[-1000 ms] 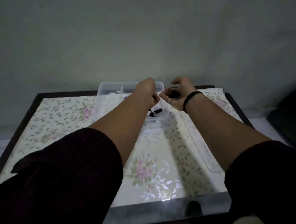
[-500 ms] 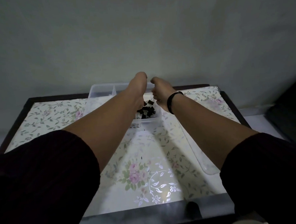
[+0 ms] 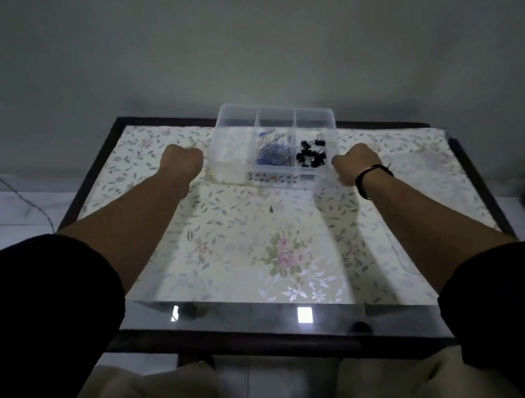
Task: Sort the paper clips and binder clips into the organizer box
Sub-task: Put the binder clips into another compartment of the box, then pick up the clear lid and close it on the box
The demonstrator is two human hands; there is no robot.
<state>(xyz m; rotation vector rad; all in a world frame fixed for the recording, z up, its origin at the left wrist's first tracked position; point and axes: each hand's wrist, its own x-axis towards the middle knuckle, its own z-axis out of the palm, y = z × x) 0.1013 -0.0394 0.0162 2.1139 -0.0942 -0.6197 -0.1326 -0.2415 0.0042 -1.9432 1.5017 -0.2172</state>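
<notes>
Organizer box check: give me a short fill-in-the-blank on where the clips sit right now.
1. The black binder clips fill the organizer box's front ____ compartment.
2. The blue paper clips sit directly ____ of them.
3. One stray paper clip lies on the floral ____, near the left forearm.

Missing words: right; left; tablecloth

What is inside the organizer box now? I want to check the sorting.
The organizer box holds blue and silver paper clips in its middle compartment and black binder clips in the right one. Nothing shows in the left and rear compartments.
</notes>
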